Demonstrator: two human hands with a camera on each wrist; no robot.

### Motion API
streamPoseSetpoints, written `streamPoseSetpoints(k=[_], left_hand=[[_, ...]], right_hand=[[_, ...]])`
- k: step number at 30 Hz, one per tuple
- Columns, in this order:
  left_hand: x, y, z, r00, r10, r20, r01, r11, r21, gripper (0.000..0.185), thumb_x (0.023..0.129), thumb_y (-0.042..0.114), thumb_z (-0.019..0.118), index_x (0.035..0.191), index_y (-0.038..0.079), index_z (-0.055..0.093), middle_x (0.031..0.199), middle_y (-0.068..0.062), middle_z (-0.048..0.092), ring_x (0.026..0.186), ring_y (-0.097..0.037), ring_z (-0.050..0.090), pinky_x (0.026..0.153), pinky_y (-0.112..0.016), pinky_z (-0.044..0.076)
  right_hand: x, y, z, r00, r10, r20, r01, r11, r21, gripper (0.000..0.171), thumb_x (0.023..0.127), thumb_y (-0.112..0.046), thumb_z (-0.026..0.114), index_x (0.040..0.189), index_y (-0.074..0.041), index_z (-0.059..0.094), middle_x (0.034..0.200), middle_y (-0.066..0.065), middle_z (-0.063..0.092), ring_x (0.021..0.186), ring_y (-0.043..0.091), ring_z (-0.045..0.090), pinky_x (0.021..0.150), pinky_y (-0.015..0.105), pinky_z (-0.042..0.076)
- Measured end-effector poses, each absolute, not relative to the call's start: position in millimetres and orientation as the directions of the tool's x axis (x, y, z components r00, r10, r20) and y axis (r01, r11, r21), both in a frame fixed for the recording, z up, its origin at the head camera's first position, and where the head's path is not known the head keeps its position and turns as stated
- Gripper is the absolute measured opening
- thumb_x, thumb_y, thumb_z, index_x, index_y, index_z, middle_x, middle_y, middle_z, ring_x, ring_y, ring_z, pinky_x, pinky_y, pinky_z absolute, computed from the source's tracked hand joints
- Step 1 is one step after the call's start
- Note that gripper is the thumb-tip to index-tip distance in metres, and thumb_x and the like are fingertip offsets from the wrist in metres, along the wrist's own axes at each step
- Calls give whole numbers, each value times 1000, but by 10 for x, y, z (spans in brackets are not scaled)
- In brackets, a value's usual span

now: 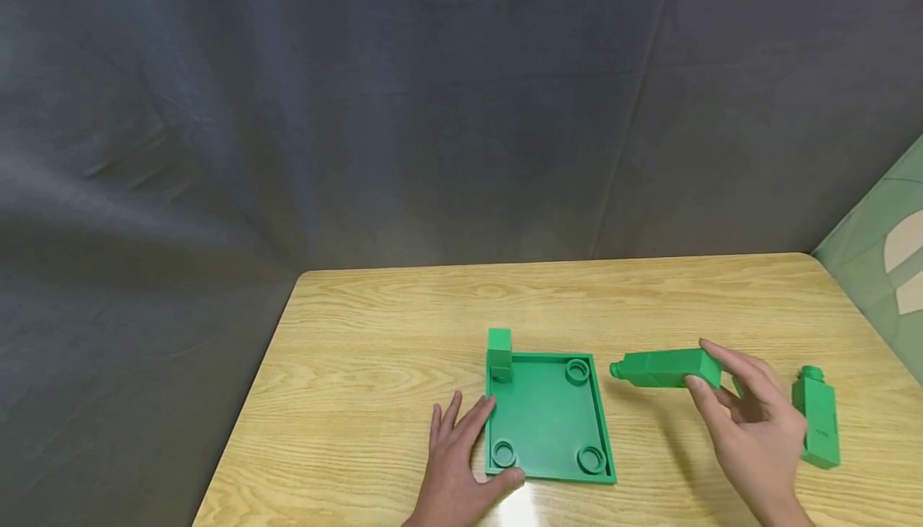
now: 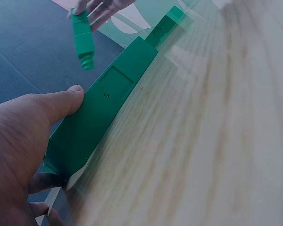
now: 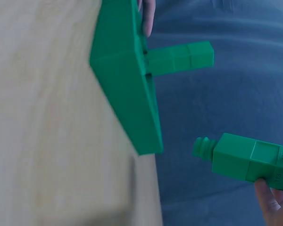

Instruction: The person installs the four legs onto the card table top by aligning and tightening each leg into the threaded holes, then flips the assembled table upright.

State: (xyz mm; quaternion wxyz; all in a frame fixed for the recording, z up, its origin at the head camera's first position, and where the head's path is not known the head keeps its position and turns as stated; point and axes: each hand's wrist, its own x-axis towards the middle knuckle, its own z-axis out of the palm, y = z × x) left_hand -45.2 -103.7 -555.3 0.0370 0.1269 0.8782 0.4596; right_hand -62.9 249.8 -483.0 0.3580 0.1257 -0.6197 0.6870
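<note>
Sideways grn post (image 1: 659, 369), R hand (image 1: 757, 423) gripping blunt end (image 1: 708, 368), thread (image 1: 616, 370) twd tray (image 1: 550, 415)

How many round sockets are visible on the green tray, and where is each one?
3: the far right socket, the near right socket and the near left socket, each in a corner of the green tray. One more may be hidden under the upright block, far left.

your left hand (image 2: 16, 134) rests its thumb and a finger against the green tray (image 2: 104, 101); above the tray, your right hand (image 2: 103, 9) holds a green post (image 2: 83, 37), threaded end down; beyond the tray's far end lies a green block (image 2: 164, 26).
</note>
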Motion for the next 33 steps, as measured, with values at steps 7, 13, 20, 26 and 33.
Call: streamPoseSetpoints(k=[7, 13, 20, 26, 33], left_hand=[[-454, -1037, -5545, -965, 260, 43, 184, 548, 816, 94, 90, 63, 86, 170, 33, 47, 170, 1, 52, 169, -46, 20, 134, -59, -4], [-456, -1043, -5544, -964, 262, 38, 180, 546, 818, 94, 90, 62, 86, 170, 33, 47, 170, -1, 53, 168, -47, 20, 134, -63, -3], [-456, -1039, -5536, -965, 259, 40, 180, 543, 820, 94, 90, 62, 86, 170, 34, 47, 170, 0, 53, 168, -46, 20, 133, -61, -4], [-453, -1036, -5538, -965, 259, 49, 188, 548, 815, 94, 90, 63, 87, 170, 34, 47, 169, 0, 53, 168, -46, 21, 133, -60, -3], [-466, -1040, -5548, -965, 258, 42, 183, 549, 815, 94, 90, 63, 86, 170, 35, 46, 170, 1, 52, 169, -46, 20, 133, -62, -3]], right_hand=[[-811, 2352, -4742, -711, 289, 641, -646, 93, -758, 44, 84, 38, 62, 127, 30, 63, 126, 8, 71, 118, 17, 63, 94, 12, 60], [-960, 2267, -4724, -700, 290, 652, -645, 133, -752, 44, 80, 37, 65, 124, 29, 66, 119, 5, 73, 111, 14, 67, 86, 11, 61], [-1067, 2185, -4684, -720, 250, 648, -593, 263, -761, 45, 81, 31, 71, 125, 20, 73, 118, -2, 73, 109, 10, 68, 84, 10, 61], [-1085, 2149, -4626, -775, 215, 594, -516, 329, -791, 47, 84, 27, 75, 129, 13, 76, 117, -11, 72, 110, 6, 69, 85, 11, 62], [-1135, 2117, -4647, -764, 140, 629, -545, 382, -746, 52, 81, 28, 79, 129, 9, 77, 118, -13, 70, 112, 1, 68, 82, 9, 61]])
